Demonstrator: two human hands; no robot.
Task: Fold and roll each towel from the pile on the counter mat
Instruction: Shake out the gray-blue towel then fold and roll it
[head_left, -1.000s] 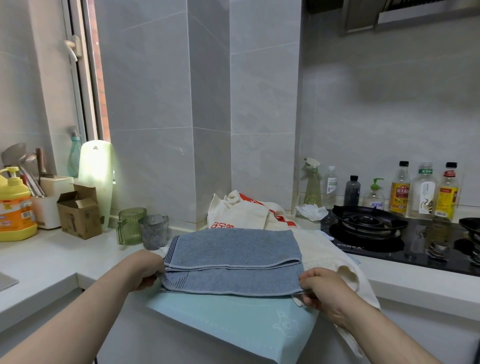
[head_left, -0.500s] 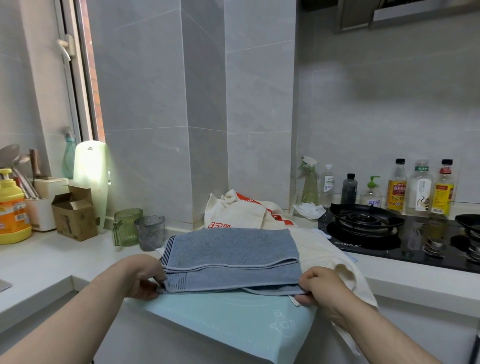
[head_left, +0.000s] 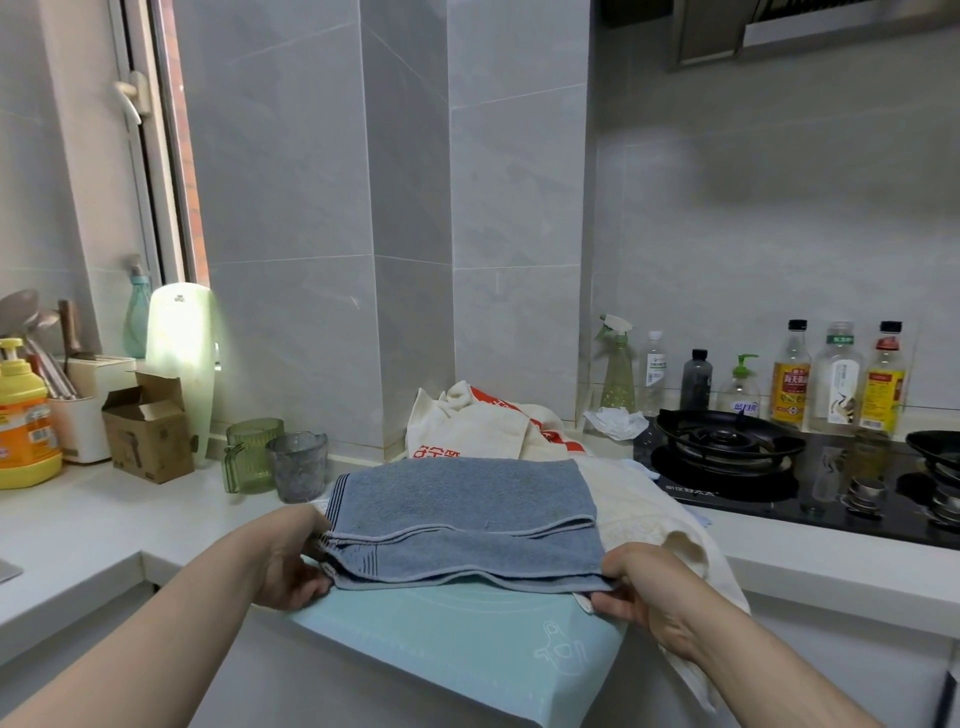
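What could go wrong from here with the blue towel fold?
1. The mint mat overhangs the counter edge. Both the left hand and right hand grip the blue towel, so a tug toward the person might drag the mat off.
2. The cream towel lies under the blue towel's right end and hangs over the edge, so the right hand may catch it too.
3. The blue towel's layers are offset, so the fold may come out skewed.

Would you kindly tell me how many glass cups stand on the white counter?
2: a green ribbed glass mug right of the brown cardboard box, and a grey glass cup right of it, nearer the folded blue towel. None seems hidden.
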